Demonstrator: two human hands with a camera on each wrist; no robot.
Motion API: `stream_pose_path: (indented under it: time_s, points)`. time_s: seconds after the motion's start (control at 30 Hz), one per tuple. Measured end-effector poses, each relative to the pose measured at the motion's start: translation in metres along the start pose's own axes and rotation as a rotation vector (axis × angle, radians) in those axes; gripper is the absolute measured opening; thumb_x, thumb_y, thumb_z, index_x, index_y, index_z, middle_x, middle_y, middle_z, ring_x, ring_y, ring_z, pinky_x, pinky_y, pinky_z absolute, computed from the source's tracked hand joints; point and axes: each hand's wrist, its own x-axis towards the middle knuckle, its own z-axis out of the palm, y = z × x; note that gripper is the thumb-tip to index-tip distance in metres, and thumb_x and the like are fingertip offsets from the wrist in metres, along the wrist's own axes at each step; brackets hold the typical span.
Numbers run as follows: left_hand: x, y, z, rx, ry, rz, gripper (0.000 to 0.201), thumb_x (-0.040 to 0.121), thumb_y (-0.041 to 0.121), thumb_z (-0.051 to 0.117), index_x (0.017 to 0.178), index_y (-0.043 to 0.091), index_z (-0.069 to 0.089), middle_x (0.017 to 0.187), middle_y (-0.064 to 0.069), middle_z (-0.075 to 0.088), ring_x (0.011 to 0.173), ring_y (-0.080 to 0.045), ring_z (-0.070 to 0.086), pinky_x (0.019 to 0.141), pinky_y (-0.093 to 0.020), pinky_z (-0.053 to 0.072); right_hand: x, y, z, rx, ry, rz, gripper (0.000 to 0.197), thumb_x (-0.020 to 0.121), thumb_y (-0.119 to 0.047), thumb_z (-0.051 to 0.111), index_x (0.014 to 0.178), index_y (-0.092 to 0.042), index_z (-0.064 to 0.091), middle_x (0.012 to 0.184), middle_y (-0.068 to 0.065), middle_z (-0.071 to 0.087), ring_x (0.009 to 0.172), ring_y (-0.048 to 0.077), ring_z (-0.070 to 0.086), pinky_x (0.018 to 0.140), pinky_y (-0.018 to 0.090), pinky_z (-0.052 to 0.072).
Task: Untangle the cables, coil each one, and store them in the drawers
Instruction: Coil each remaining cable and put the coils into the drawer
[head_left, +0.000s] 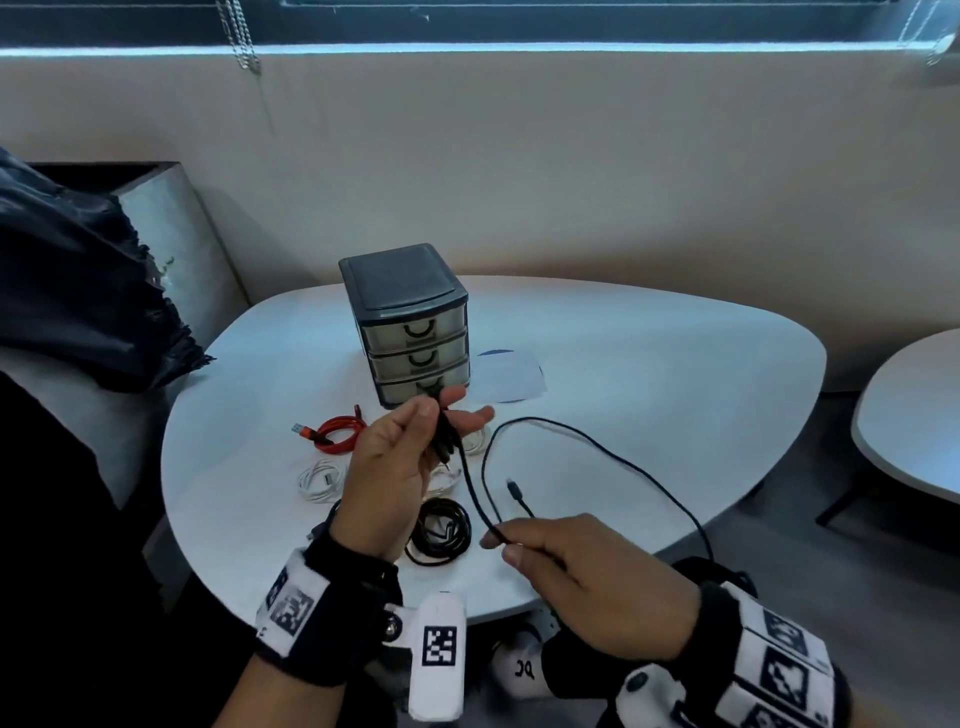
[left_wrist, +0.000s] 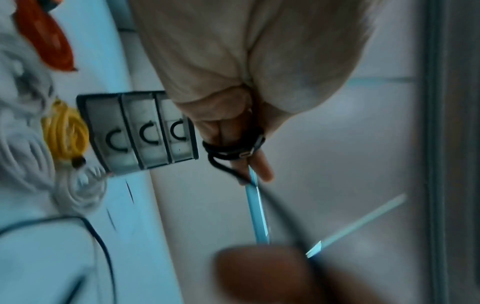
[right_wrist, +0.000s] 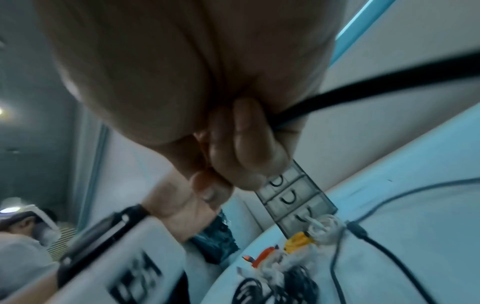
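Black cable (head_left: 597, 447) is what both of my hands are busy with. My left hand (head_left: 395, 462) is up in front of the drawers, fingers curled, pinching a small bundle of loops of it; the left wrist view shows those loops wound round my fingers (left_wrist: 255, 162). My right hand (head_left: 587, 577) is lower and nearer to me, and its thumb and fingertips pinch the same cable a little way along. From there the rest of the cable runs out in a big loose loop over the white table (head_left: 675, 364), and its small plug end (head_left: 511, 486) sticks up inside that loop. I think I am in the middle of coiling. The loose loop could catch on the plug end and make a new knot if I pull fast. The loops on my left fingers could slip off if I let my pinch go soft. Under my hands lie a coiled black cable (head_left: 439, 530), white cables (head_left: 319, 480) and a red cable (head_left: 337, 434), and the wrist views show a yellow cable (left_wrist: 64, 131) by the drawers; the hanging part could drag into these and tangle again. All three drawers of the grey drawer unit (head_left: 410, 322) look closed, so nothing can go in until one is pulled out.
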Motion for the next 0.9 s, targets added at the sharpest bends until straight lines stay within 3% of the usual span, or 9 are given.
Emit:
stream_pose_path:
  time_s: [0.17, 0.23, 0.33, 0.43, 0.53, 0.6, 0.77, 0.83, 0.9]
  points:
    - [-0.008, -0.014, 0.007, 0.327, -0.059, 0.022, 0.031, 0.105, 0.011, 0.037, 0.116, 0.003, 0.065, 0.109, 0.004, 0.075, 0.110, -0.008, 0.066, 0.099, -0.023, 0.046, -0.006, -0.024, -0.012, -0.170, -0.112, -0.066, 0.027, 0.105, -0.033, 0.037, 0.112, -0.019, 0.059, 0.060, -0.002, 0.050, 0.059, 0.017, 0.048, 0.065, 0.037, 0.045]
    - [-0.007, -0.009, 0.015, 0.150, -0.035, -0.018, 0.031, 0.106, 0.011, 0.035, 0.119, 0.001, 0.060, 0.104, 0.002, 0.076, 0.111, -0.010, 0.067, 0.098, -0.020, 0.048, -0.006, -0.021, -0.012, -0.303, -0.125, -0.044, 0.026, 0.105, -0.034, 0.035, 0.117, -0.026, 0.056, 0.066, -0.004, 0.053, 0.062, 0.016, 0.047, 0.068, 0.036, 0.045]
    - [-0.002, 0.008, 0.019, -0.257, 0.037, -0.091, 0.033, 0.106, 0.010, 0.030, 0.112, -0.004, 0.059, 0.102, -0.009, 0.076, 0.110, -0.021, 0.068, 0.101, -0.026, 0.050, -0.008, -0.003, -0.006, -0.541, -0.103, 0.053, 0.017, 0.100, -0.025, 0.039, 0.111, -0.026, 0.052, 0.078, 0.000, 0.061, 0.068, 0.027, 0.050, 0.069, 0.037, 0.048]
    - [0.002, 0.010, 0.021, -0.352, 0.034, -0.100, 0.032, 0.105, 0.009, 0.031, 0.108, -0.005, 0.060, 0.098, -0.011, 0.076, 0.105, -0.023, 0.070, 0.099, -0.029, 0.051, -0.012, 0.008, -0.002, -0.582, -0.098, 0.105, 0.014, 0.097, -0.023, 0.040, 0.105, -0.022, 0.052, 0.078, 0.003, 0.063, 0.070, 0.029, 0.055, 0.071, 0.040, 0.051]
    - [0.004, -0.006, 0.015, -0.136, 0.023, -0.108, 0.037, 0.105, 0.008, 0.033, 0.096, -0.002, 0.067, 0.112, -0.006, 0.073, 0.112, -0.023, 0.067, 0.102, -0.029, 0.049, -0.020, 0.000, -0.002, -0.475, -0.109, 0.054, 0.024, 0.104, -0.034, 0.033, 0.112, -0.027, 0.054, 0.083, 0.002, 0.065, 0.074, 0.025, 0.057, 0.072, 0.035, 0.048]
    - [0.006, -0.017, 0.006, 0.058, -0.025, -0.111, 0.036, 0.105, 0.007, 0.034, 0.094, -0.002, 0.068, 0.106, -0.002, 0.075, 0.111, -0.021, 0.067, 0.106, -0.032, 0.045, -0.025, -0.008, -0.009, -0.389, -0.067, 0.009, 0.030, 0.104, -0.040, 0.029, 0.110, -0.025, 0.055, 0.073, 0.000, 0.060, 0.067, 0.020, 0.053, 0.070, 0.036, 0.046]
    - [-0.012, -0.034, 0.001, 0.583, -0.350, -0.133, 0.032, 0.106, 0.016, 0.037, 0.103, 0.010, 0.068, 0.097, 0.002, 0.076, 0.108, -0.008, 0.066, 0.098, -0.029, 0.043, -0.023, -0.009, -0.040, -0.353, 0.163, -0.035, 0.027, 0.099, -0.044, 0.032, 0.093, -0.031, 0.055, 0.064, -0.011, 0.051, 0.058, 0.011, 0.047, 0.065, 0.039, 0.047]
    - [-0.027, -0.036, 0.010, 0.619, -0.478, -0.162, 0.035, 0.106, 0.023, 0.036, 0.108, 0.007, 0.067, 0.086, 0.003, 0.076, 0.102, -0.010, 0.068, 0.092, -0.031, 0.046, -0.016, -0.004, -0.054, -0.345, 0.259, -0.053, 0.024, 0.099, -0.040, 0.041, 0.089, -0.028, 0.059, 0.061, -0.011, 0.052, 0.055, 0.009, 0.047, 0.059, 0.033, 0.045]
    - [-0.039, -0.030, 0.017, 0.487, -0.516, -0.224, 0.043, 0.106, 0.026, 0.034, 0.106, -0.004, 0.066, 0.077, 0.001, 0.073, 0.096, -0.014, 0.069, 0.086, -0.023, 0.045, -0.008, 0.002, -0.066, -0.219, 0.340, -0.029, 0.021, 0.099, -0.034, 0.052, 0.084, -0.026, 0.063, 0.059, -0.011, 0.055, 0.053, 0.008, 0.047, 0.056, 0.027, 0.040]
